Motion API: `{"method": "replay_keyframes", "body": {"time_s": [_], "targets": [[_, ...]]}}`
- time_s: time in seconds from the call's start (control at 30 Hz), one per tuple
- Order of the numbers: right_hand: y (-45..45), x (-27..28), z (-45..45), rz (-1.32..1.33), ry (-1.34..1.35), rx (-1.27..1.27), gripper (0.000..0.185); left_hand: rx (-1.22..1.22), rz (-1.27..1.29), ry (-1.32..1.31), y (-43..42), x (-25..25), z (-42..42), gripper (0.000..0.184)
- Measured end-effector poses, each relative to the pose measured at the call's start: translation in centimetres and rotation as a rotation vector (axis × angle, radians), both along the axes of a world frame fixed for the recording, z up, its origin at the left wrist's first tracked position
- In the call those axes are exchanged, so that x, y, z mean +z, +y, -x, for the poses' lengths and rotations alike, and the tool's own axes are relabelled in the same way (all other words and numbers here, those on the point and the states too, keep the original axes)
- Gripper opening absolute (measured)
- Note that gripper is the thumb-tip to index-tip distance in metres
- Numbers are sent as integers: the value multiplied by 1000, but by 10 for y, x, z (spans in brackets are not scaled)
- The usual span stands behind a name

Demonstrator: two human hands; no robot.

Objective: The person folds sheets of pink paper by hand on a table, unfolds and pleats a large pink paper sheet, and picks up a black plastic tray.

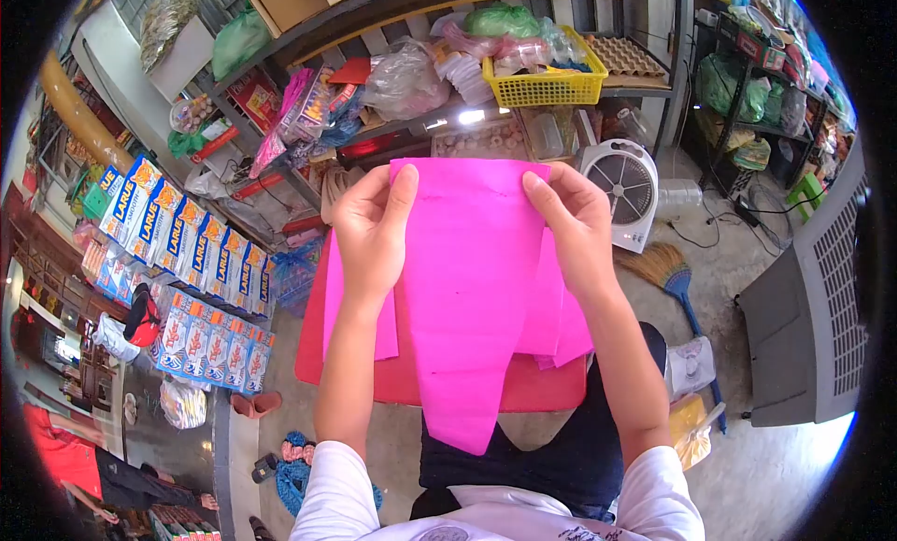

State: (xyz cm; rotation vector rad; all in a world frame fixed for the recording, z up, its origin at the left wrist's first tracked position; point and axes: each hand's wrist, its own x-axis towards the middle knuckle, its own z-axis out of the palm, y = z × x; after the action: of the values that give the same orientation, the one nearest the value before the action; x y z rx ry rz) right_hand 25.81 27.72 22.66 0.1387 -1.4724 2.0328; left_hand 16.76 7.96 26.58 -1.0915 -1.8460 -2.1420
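A bright pink sheet, paper-like and folded to a slanted lower end, hangs between my two hands over my lap. My left hand pinches its upper left corner, thumb in front and fingers behind. At the upper right corner, my right hand pinches it the same way. Below lies a red table with another pink sheet on its left side. More pink sheets lie to the right, partly covered by the held one and my right forearm.
Stacked beer cartons stand at left. A shelf behind holds a yellow basket and plastic bags. On the floor at right are a white fan, a broom and a grey air cooler. A person in red is at far left.
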Motion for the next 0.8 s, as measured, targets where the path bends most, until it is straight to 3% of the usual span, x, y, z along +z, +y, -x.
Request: {"method": "replay_keyframes", "body": {"time_s": [0.13, 0.3, 0.5, 0.7, 0.8], "targets": [[-9, -2, 1, -52, 43, -26, 15, 200, 23, 230, 20, 7, -10, 25], [-8, 3, 1, -88, 5, 3, 18, 173, 98, 337, 13, 6, 7, 22], [-7, 4, 15, -134, -17, -69, 25, 183, 112, 215, 8, 6, 31, 21], [-9, 10, 34, -245, 52, -111, 29, 105, -55, -143, -5, 1, 68, 30], [-13, 20, 29, -335, -2, -114, 27, 129, -82, -193, -15, -6, 81, 31]]}}
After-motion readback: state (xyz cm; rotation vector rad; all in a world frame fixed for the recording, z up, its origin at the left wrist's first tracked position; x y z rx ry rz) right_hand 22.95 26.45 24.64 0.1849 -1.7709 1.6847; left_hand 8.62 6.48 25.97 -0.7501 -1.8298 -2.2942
